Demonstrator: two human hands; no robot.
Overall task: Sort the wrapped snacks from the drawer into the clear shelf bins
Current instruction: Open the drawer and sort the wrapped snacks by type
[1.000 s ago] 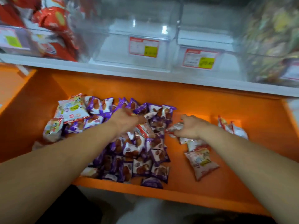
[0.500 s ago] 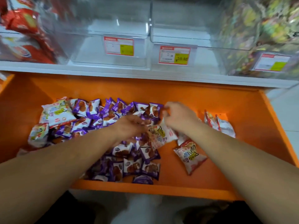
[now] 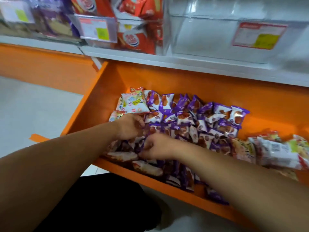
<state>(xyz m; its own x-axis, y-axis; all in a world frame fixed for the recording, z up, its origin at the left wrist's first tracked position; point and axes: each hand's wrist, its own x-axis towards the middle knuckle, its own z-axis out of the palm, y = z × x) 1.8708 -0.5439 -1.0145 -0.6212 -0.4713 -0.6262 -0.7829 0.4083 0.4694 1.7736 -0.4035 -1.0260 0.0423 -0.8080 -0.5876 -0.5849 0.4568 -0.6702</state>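
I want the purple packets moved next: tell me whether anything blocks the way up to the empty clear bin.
Nothing visible does. The left hand and right hand are in the purple packets, and the space up to the empty clear bin is open; only its front wall must be cleared.

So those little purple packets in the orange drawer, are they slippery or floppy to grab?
Probably light: the purple packets are small puffed pouches heaped loosely in the orange drawer. Likely slippery, since the wrappers look glossy and lie slid over one another. The crimped ends look floppy, so they would probably crumple when pinched.
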